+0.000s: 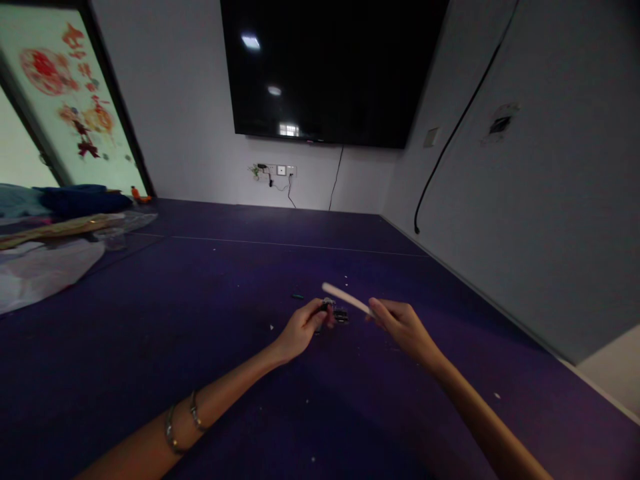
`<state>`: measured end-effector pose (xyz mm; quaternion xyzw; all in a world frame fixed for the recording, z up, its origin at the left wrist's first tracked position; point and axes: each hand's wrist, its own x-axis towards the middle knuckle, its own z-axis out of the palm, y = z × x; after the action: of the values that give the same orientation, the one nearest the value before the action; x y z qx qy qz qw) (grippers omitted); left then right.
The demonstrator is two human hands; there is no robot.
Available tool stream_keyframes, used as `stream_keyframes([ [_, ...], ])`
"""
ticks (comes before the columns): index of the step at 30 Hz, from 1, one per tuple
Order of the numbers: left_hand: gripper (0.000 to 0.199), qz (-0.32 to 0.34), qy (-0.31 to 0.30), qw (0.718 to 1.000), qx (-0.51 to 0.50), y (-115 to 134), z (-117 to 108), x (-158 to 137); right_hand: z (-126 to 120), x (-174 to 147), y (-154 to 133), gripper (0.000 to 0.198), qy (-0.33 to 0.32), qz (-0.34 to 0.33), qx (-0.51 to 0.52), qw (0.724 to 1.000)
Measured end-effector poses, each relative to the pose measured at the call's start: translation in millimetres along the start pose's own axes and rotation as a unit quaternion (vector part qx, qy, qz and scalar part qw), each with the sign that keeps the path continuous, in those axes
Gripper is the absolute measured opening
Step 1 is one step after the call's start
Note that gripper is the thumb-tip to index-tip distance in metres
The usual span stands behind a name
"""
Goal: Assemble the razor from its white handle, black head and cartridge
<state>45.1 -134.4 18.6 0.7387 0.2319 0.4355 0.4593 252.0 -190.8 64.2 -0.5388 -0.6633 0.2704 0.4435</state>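
My left hand point(301, 329) is closed on a small dark object point(326, 307) with a pale or shiny top, too small to name. In my right hand point(400, 324) I hold a flat, pale wooden stick point(347, 298) by its near end. The stick slants up and left, its far tip above the small dark object; I cannot tell whether they touch. Just right of my left fingers lies another small black piece point(341, 315) on the purple tabletop point(210, 373). A short dark green piece point(298, 296) lies beyond my left hand.
Small white scraps point(497, 396) dot the tabletop. At the far left are a white plastic bag point(50, 270), dark blue cloth point(83, 200) and an orange object point(140, 195). A black cable point(450, 137) hangs down the right wall. A large screen point(335, 73) hangs on the back wall above sockets.
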Motion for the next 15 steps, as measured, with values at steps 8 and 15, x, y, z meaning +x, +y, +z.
stream_keyframes([
  [8,0.025,-0.076,0.039,0.993,-0.085,-10.6,3.9,1.5,62.0,-33.9,-30.5,0.032,-0.106,0.197,0.488,0.844],
  [15,0.023,-0.103,0.049,0.991,-0.074,-4.2,8.4,0.2,82.4,-52.2,-35.2,0.034,-0.121,0.262,0.572,0.768],
])
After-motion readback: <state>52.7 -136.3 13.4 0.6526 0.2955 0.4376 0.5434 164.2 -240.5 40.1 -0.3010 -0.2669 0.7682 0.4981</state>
